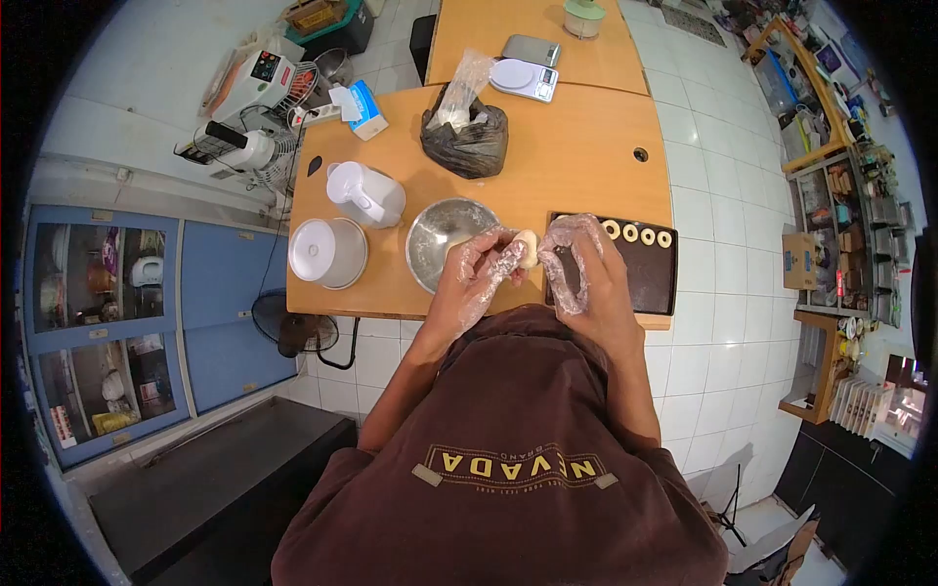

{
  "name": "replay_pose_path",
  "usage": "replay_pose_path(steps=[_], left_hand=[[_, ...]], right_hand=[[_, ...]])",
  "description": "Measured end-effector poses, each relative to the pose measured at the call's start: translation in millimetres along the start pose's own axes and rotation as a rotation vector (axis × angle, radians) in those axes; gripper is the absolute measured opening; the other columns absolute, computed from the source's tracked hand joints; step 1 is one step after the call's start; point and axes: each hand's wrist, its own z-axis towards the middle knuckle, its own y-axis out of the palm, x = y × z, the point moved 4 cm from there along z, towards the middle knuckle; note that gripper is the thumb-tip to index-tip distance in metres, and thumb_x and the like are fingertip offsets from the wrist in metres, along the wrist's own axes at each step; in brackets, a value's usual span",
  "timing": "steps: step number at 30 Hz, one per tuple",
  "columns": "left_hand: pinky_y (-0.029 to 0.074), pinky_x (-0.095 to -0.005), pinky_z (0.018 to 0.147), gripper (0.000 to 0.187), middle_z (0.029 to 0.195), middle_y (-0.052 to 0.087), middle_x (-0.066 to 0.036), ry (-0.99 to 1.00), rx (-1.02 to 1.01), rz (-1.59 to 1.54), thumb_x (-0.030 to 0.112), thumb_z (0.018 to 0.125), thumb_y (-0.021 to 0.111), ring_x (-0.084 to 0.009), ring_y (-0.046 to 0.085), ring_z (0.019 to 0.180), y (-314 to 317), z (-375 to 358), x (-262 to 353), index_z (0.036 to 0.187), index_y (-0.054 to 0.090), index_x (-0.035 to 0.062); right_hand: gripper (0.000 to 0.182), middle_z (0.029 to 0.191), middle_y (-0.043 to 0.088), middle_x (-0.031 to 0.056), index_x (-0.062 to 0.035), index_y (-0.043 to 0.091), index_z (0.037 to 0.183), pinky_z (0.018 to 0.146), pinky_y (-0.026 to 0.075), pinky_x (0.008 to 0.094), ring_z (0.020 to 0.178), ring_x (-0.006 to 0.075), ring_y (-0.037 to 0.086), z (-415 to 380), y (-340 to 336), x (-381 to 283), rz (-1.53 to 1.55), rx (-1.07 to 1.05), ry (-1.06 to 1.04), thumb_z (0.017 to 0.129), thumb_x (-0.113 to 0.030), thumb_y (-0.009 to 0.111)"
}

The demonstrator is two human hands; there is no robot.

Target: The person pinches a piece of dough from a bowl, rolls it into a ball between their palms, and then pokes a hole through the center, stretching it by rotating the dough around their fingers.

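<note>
My left hand (479, 278), dusted with flour, is closed on a small piece of pale dough (529, 249) near the right side of a metal bowl (424, 237). My right hand (583, 262), floury too, is just right of the dough; its thumb and fingertips come together in a ring, and whether something small sits between them cannot be made out. Under and behind my right hand lies a dark baking tray (653, 278). Several dough rings (630, 233) stand in a row along its far side. My right hand hides the tray's left part.
Left of the bowl are a white jug (365, 194) and a white round container (327, 253). Farther back on the table (576, 137) are a black plastic bag (464, 142), a white scale (524, 80), and a blue-and-white box (367, 110). A fan (293, 322) stands below the left edge.
</note>
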Motion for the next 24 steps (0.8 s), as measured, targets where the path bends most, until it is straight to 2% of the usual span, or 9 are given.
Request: replay_pose_path(steps=[2,5,8,14,17,20,24], left_hand=[[0.050,-0.0265,0.076,0.028,0.093,0.067,-0.005,-0.017,0.002,-0.041,0.018,0.108,0.062,-0.0096,0.060,0.081,-2.9,-0.1,-3.5,0.118,0.066,-0.0079],[0.051,-0.0271,0.076,0.028,0.095,0.068,-0.006,0.000,0.009,-0.189,0.017,0.107,0.063,-0.0102,0.061,0.082,-5.2,0.6,-7.0,0.118,0.066,-0.0079],[0.051,-0.0276,0.076,0.027,0.097,0.068,-0.006,0.024,0.018,-0.207,0.017,0.107,0.063,-0.0107,0.061,0.082,-5.3,-0.8,-4.9,0.118,0.066,-0.0079],[0.052,-0.0271,0.077,0.029,0.097,0.068,-0.006,0.022,0.012,-0.142,0.018,0.106,0.066,-0.0105,0.062,0.082,-6.8,-0.5,-6.7,0.118,0.066,-0.0082],[0.051,-0.0265,0.078,0.030,0.098,0.068,-0.006,-0.011,0.010,-0.041,0.018,0.105,0.067,-0.0105,0.062,0.083,-9.2,-1.6,-4.4,0.118,0.066,-0.0082],[0.051,-0.0261,0.078,0.029,0.099,0.069,-0.003,0.074,-0.055,-0.004,0.019,0.106,0.065,-0.0089,0.062,0.085,-8.4,-1.1,-2.3,0.124,0.065,-0.0040],[0.052,-0.0272,0.079,0.028,0.102,0.069,-0.005,0.056,-0.062,-0.059,0.017,0.106,0.064,-0.0103,0.062,0.086,-9.0,-0.6,-4.1,0.125,0.064,-0.0036]], right_hand=[[0.038,0.109,0.068,0.0169,0.0007,0.065,0.115,0.090,0.054,0.0458,0.100,0.0376,0.068,0.7,1.7,0.3,0.014,-0.019,0.000,0.079,0.004,0.078],[0.036,0.109,0.069,0.0164,0.0006,0.066,0.114,0.088,0.054,0.0421,0.097,0.0337,0.068,7.2,0.8,-5.1,0.239,0.002,0.049,0.081,0.004,0.079],[0.031,0.108,0.070,0.0156,0.0000,0.069,0.112,0.088,0.054,0.0386,0.096,0.0306,0.069,8.9,-2.2,-6.5,0.177,0.040,-0.036,0.083,0.004,0.079],[0.028,0.107,0.071,0.0155,-0.0019,0.073,0.106,0.090,0.054,0.0410,0.099,0.0323,0.069,5.4,-1.4,-4.8,0.125,0.085,-0.054,0.079,0.004,0.080],[0.033,0.110,0.070,0.0167,-0.0011,0.071,0.110,0.092,0.054,0.0429,0.102,0.0353,0.068,2.9,3.0,0.0,0.069,0.070,-0.106,0.078,0.005,0.079],[0.034,0.113,0.068,0.0178,-0.0002,0.068,0.113,0.093,0.054,0.0438,0.105,0.0375,0.066,1.4,2.6,-0.4,0.007,0.016,-0.065,0.080,0.005,0.077],[0.032,0.112,0.066,0.0182,0.0000,0.066,0.113,0.091,0.053,0.0430,0.104,0.0377,0.065,4.6,3.3,-4.8,0.072,0.014,-0.031,0.083,0.005,0.074]])
